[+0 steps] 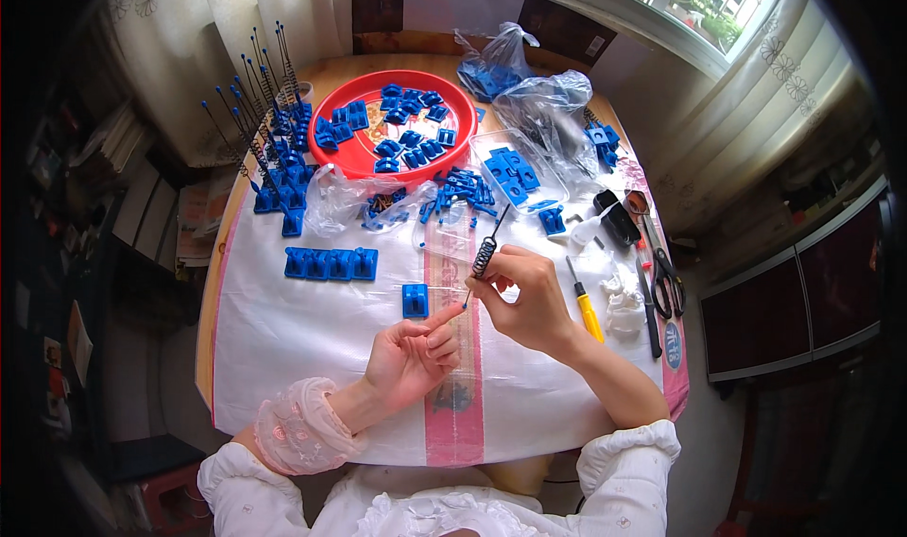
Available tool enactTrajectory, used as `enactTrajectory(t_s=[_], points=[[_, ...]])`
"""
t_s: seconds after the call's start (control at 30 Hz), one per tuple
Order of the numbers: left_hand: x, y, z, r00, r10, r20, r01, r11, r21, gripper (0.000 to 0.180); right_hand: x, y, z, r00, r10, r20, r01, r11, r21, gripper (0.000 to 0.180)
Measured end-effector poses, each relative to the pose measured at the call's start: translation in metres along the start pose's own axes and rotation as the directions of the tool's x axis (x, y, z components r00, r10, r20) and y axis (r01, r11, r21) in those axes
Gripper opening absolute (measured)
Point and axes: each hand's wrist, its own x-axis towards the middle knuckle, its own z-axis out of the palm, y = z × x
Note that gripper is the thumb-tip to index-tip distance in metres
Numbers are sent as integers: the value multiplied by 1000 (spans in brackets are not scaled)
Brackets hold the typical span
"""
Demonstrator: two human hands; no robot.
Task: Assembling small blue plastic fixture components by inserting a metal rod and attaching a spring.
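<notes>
My right hand [525,296] is closed on a black coil spring [484,256] with a thin straight rod rising from its upper end. From below the fingers, a thin end with a small blue tip [465,306] points down to my left index fingertip. My left hand [411,358] has that index finger stretched out against the tip, and its other fingers are loosely curled with nothing visible in them. Just beyond my left hand, a single blue plastic base [415,301] rests on the white cloth [331,339]. Farther left, several similar bases [331,264] form a row.
A red round tray [323,164] holds several blue parts. Upright springs [253,98] with blue tips crowd the left edge. Loose blue pieces [465,189] and clear plastic bags [543,102] lie beyond my hands. At right are a yellow-handled screwdriver [589,318] and black scissors [668,287].
</notes>
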Motion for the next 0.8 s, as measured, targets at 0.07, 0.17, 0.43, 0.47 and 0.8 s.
enactTrajectory(t_s=[0.07,0.17,0.43,0.47,0.8], points=[[0,-1,2,1000,1,-9,-1,1000,-1,59,-1,0,0,1000,6,5,-6,1000,-6,8],[0,-1,2,1000,6,-21,-6,1000,-11,60,-2,1,0,1000,6,12,-6,1000,-15,8],[-1,-1,6,999,7,-33,-8,999,-41,60,-1,-3,-3,1000,-4,24,5,1000,-18,7],[-1,-1,5,999,6,-31,-7,999,-41,60,-1,-3,-2,1000,-4,17,4,1000,-13,8],[0,-1,3,1000,5,-15,-6,999,-48,60,-1,-4,-2,1000,-15,12,15,1000,-17,10]])
